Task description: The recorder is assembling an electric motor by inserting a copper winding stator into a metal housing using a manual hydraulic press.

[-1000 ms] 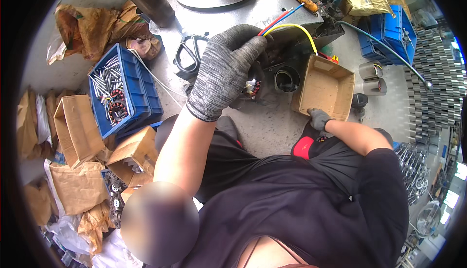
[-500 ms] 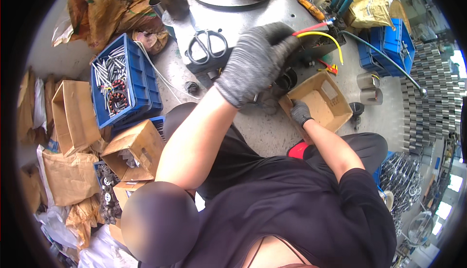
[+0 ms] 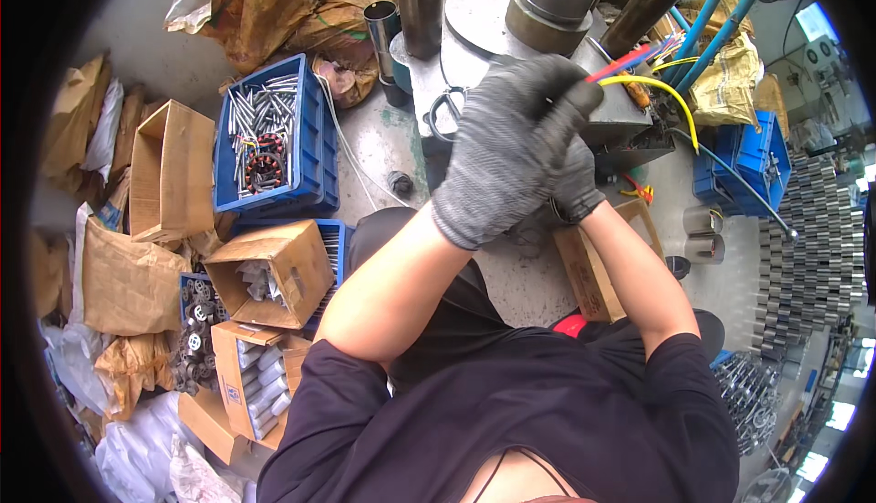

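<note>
Head view, looking down at a seated person in a dark shirt, both hands gloved in grey knit. Since a second ago the right hand (image 3: 577, 184) has left the open cardboard box (image 3: 593, 270) by the knee and risen to meet the left hand (image 3: 511, 152) — the two now work together, right tucked under left. The left hand's fingers are curled closed around a bundle of wires (image 3: 639, 70), red, blue and yellow, which fan out just beyond its fingertips. How far the right hand is closed cannot be told; the left covers it. So picking from the box looks finished, and work on the wires is under way. Beyond the hands stands a grey metal machine base (image 3: 474, 20); well to their left, a blue crate (image 3: 274, 138) of metal pins.
</note>
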Tool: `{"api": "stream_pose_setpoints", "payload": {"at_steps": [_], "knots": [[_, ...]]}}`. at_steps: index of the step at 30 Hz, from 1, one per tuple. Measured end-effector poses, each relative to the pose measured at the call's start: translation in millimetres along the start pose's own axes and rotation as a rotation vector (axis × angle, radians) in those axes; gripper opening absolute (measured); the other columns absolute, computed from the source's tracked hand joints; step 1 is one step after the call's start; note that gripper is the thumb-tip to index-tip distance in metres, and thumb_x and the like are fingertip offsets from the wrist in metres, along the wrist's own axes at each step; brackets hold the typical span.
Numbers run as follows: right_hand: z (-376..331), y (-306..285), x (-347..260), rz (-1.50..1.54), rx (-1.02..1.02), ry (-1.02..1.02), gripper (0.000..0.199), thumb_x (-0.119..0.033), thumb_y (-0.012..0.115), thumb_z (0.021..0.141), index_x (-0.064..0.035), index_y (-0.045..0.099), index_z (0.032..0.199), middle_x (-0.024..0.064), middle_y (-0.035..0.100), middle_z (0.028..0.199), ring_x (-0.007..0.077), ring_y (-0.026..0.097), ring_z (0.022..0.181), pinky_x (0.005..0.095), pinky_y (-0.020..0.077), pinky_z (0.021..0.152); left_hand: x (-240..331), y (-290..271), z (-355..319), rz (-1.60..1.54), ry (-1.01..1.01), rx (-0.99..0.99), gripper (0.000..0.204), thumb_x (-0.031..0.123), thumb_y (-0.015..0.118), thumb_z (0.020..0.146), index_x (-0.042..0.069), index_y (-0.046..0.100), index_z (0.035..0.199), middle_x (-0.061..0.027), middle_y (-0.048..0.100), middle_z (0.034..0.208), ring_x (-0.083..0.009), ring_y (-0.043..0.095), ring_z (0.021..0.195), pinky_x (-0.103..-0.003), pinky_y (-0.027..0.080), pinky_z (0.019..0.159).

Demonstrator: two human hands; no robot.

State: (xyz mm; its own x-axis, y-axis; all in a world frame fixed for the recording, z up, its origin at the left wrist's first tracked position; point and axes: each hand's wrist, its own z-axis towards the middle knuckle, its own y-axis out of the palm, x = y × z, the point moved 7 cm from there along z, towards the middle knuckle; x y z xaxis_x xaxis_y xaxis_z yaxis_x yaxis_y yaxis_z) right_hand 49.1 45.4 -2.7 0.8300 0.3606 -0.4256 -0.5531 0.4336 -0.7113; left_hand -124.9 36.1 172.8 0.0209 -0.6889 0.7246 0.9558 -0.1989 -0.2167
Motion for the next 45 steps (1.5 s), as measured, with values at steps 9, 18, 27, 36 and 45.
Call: {"api": "stream_pose_setpoints", "payload": {"at_steps": [9, 18, 27, 36, 45], "knots": [[79, 37, -86, -0.144, -0.274, -0.098, 0.039, -0.042, 0.071, 0.088, -0.0081, 0.072, 0.107, 0.016, 0.071, 0.099, 0.033, 0.069, 0.092, 0.0462, 0.0552, 0.082, 24, -76, -13, 0.124, -0.038, 0.191, 0.019, 0.016, 0.071, 0.099, -0.002, 0.073, 0.106, -0.0072, 0.071, 0.1, -0.0149, 0.068, 0.093, -0.028, 0.053, 0.086], [63, 53, -31, 0.083, -0.46, 0.231, 0.025, -0.022, 0.061, 0.092, -0.0074, 0.07, 0.11, 0.0246, 0.072, 0.105, 0.0399, 0.07, 0.104, 0.0497, 0.0557, 0.088, -20, -4, -41, -0.309, -0.584, -0.097, 0.027, 0.021, 0.068, 0.1, 0.002, 0.072, 0.119, -0.0011, 0.072, 0.085, -0.0054, 0.06, 0.066, -0.018, 0.04, 0.057], [-85, -73, 43, 0.417, -0.299, 0.532, 0.05, -0.027, 0.074, 0.081, -0.006, 0.062, 0.125, 0.0197, 0.071, 0.093, 0.0352, 0.07, 0.089, 0.0428, 0.0552, 0.077, -47, 118, -82, -0.467, -0.805, -0.382, 0.024, 0.026, 0.061, 0.103, 0.004, 0.066, 0.111, 0.0003, 0.062, 0.073, -0.0071, 0.053, 0.055, -0.022, 0.04, 0.048], [-298, -119, 77, 0.987, 0.222, 1.068, 0.072, -0.002, 0.072, 0.087, -0.003, 0.036, 0.149, 0.0107, 0.065, 0.105, 0.0192, 0.067, 0.088, 0.0303, 0.0545, 0.068, -85, 251, -133, -0.483, -0.933, -0.575, 0.021, 0.019, 0.057, 0.104, 0.003, 0.065, 0.116, -0.0001, 0.065, 0.077, -0.0074, 0.058, 0.064, -0.023, 0.045, 0.055], [-304, -95, 59, 1.434, 0.051, 1.294, 0.054, -0.045, 0.067, 0.099, -0.0105, 0.053, 0.138, 0.0063, 0.065, 0.097, 0.0154, 0.067, 0.077, 0.0313, 0.0564, 0.06, -121, 315, -165, -0.446, -1.053, -0.636, 0.022, 0.018, 0.057, 0.104, 0.0, 0.065, 0.114, -0.0038, 0.064, 0.078, -0.011, 0.06, 0.065, -0.027, 0.051, 0.061]]}}
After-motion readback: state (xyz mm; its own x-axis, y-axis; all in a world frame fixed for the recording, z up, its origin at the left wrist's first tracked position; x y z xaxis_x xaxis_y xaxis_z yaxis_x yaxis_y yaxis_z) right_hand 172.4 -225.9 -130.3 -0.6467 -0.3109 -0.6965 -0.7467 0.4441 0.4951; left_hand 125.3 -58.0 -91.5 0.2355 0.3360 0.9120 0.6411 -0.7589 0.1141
